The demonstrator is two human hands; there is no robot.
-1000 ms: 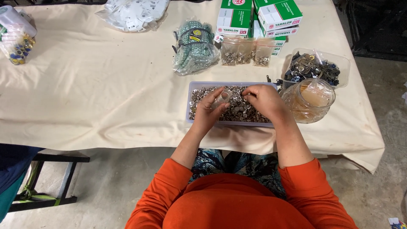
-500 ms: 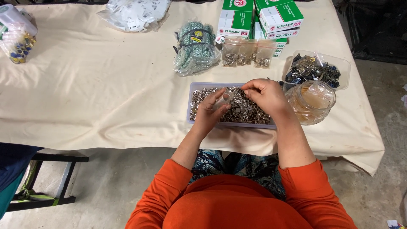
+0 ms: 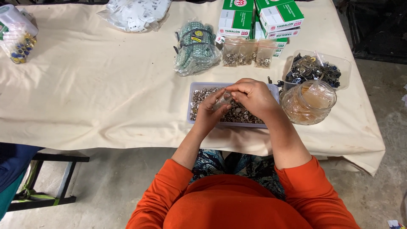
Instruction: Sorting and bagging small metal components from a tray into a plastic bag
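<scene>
Small clear bag [image 3: 223,101] pinched by both hands [image 3: 237,101] over tray [image 3: 193,91]; contents indistinct.

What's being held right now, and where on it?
A small clear plastic bag, pinched between both hands over the tray of metal snaps: left hand underneath, right hand fingers at its top edge.

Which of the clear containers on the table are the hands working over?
The shallow rectangular tray of small metal fasteners, under both the left hand and right hand; the round jar and dark-hardware tub sit aside.
</scene>
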